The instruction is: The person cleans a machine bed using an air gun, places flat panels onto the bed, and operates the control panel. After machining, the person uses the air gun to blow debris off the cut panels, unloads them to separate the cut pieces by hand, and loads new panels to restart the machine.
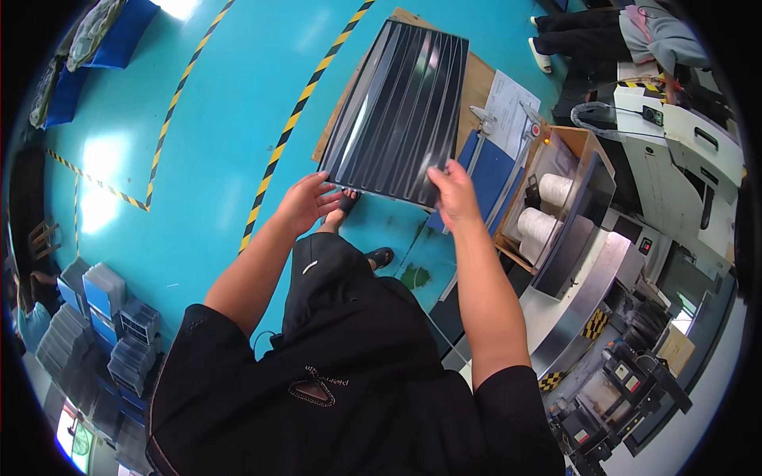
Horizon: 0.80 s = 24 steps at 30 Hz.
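- Black ribbed plastic tray (pixel 401 111) is lifted clear, held in the air above the teal floor (pixel 230 119).
- Left hand (pixel 308 202) and right hand (pixel 452 193) each grip its near edge, fingers closed.
- Not yet set down anywhere; placing appears to remain.

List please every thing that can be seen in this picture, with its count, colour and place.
tray: one, black, ribbed, held in both hands, centre top
floor: one, turquoise, with yellow-black stripes, left and centre
board: one, brown, under the tray
paper: one, white, right of the tray
spools: two, white, in a box at right
machine: one, white, far right
stacked trays: several, grey-blue, lower left
left hand: on the tray's near left corner
right hand: on the tray's near right edge
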Tool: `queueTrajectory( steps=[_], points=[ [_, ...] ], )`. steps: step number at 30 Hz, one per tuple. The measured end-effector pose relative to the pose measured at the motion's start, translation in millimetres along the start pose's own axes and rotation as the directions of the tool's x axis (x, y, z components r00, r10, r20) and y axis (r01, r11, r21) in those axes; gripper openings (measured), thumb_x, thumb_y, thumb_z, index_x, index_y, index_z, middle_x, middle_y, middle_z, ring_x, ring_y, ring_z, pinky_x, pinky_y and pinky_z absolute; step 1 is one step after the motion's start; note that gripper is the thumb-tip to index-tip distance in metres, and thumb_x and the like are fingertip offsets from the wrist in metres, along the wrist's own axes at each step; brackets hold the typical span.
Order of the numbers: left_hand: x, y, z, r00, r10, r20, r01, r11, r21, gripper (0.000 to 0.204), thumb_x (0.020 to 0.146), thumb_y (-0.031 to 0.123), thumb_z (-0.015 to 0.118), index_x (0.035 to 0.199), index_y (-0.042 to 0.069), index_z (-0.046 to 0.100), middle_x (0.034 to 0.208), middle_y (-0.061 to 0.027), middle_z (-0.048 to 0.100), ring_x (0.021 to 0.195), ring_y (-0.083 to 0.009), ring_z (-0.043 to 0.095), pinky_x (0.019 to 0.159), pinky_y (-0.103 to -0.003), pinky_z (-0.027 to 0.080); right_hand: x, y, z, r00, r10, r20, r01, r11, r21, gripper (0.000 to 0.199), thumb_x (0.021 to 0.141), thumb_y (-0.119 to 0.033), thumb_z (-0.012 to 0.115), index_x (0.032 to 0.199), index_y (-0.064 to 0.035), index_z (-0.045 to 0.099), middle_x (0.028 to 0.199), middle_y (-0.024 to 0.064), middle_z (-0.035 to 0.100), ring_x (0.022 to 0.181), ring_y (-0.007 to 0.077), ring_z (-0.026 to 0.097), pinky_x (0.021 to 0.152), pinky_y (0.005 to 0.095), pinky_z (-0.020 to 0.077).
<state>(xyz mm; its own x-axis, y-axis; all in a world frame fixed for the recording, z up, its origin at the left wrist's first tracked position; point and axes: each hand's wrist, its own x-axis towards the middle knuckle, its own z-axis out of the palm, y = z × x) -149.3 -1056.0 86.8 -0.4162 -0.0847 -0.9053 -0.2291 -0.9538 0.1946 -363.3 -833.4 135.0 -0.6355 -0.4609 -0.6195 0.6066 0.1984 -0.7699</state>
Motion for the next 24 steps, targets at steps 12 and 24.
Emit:
queueTrajectory(
  steps=[12,24],
  points=[
    [-129.8,-17.9,106.5,0.461,0.116,0.880,-0.131,0.989,-0.062,0.054,0.088,-0.011,0.065,0.135,0.007,0.047,0.102,-0.0021,0.058,0.123,-0.0264,0.061,0.103,-0.042,0.054,-167.5,-105.5,-80.3,0.967,-0.253,-0.038,0.255,0.947,0.195,0.040,0.098,-0.009,0.061,0.136,-0.0011,0.052,0.128,0.0143,0.066,0.114,0.0244,0.066,0.100,0.0389,0.0532],
    [-136.3,-26.5,133.0,0.428,-0.033,0.903,0.090,0.996,-0.006,0.069,0.094,0.001,0.066,0.154,0.007,0.032,0.131,-0.0202,0.062,0.115,-0.0273,0.067,0.099,-0.041,0.057,-217.7,-113.3,-81.4,0.944,-0.235,-0.232,0.286,0.934,0.215,0.040,0.095,-0.011,0.057,0.132,0.0036,0.053,0.124,0.0167,0.066,0.110,0.0253,0.067,0.098,0.0386,0.0535]
  ],
)
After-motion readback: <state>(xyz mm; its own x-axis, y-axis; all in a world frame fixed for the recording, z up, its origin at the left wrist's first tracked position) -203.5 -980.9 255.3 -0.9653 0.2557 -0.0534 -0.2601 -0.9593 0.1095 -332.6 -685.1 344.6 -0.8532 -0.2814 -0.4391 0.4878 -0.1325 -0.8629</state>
